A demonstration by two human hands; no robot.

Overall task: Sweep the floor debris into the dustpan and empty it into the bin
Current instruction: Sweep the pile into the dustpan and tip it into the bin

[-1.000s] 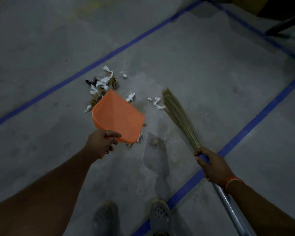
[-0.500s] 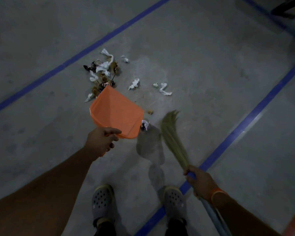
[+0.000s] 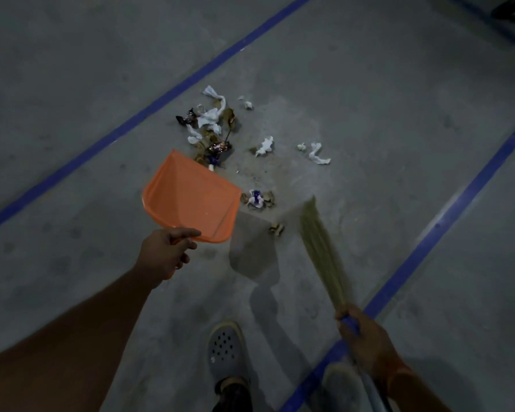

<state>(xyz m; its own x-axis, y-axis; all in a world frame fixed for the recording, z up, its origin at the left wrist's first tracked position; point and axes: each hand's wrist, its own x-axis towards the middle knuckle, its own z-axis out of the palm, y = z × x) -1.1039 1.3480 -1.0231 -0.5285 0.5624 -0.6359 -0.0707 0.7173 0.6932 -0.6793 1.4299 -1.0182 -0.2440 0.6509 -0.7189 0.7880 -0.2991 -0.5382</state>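
Note:
My left hand (image 3: 165, 252) grips the handle of an orange dustpan (image 3: 191, 197), held above the grey floor with its mouth pointing away from me. My right hand (image 3: 366, 340) grips the blue collar of a straw broom (image 3: 321, 248), whose blurred bristles reach the floor right of the pan. A heap of debris (image 3: 211, 129), white paper scraps, wrappers and brown bits, lies just beyond the pan. A crumpled wrapper (image 3: 257, 199) lies at the pan's right edge, a brown scrap (image 3: 277, 228) beside the bristles, and white paper pieces (image 3: 317, 156) farther right.
Blue tape lines (image 3: 422, 248) cross the concrete floor on both sides of me. My feet in grey perforated clogs (image 3: 225, 349) stand at the bottom of the view. A dark piece of furniture (image 3: 512, 8) sits at the top right corner.
The broom has swept from beyond the white scraps back toward me, dragging a wrapper and a brown scrap closer. The dustpan has stayed in my left hand near the heap.

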